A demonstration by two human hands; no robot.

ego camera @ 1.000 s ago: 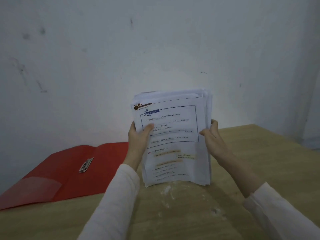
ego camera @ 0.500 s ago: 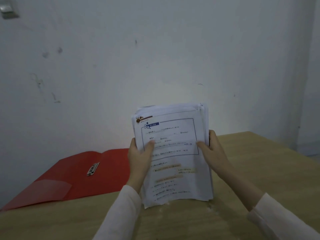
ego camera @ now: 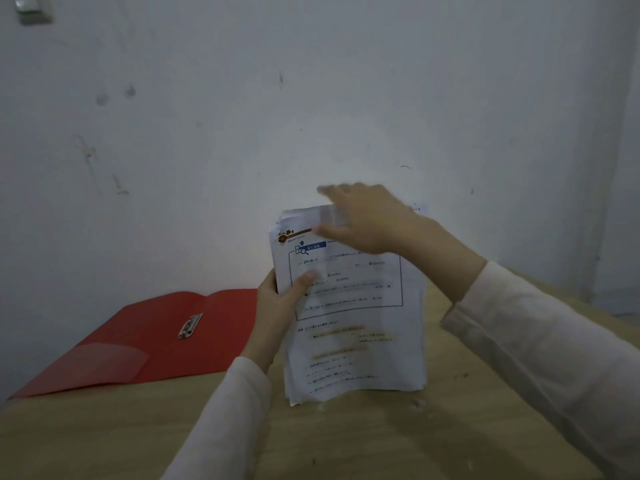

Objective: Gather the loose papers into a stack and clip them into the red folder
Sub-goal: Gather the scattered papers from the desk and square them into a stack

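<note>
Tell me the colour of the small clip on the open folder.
Silver metal clip, lying on the open red folder; seen in the head view, the only one.

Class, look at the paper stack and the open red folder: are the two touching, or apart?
Apart. The head view shows the left hand holding the paper stack upright on the table, with that hand between it and the red folder.

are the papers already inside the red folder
No, the paper stack stands on edge on the table, held by the left hand, while the red folder lies open beside it.
</note>
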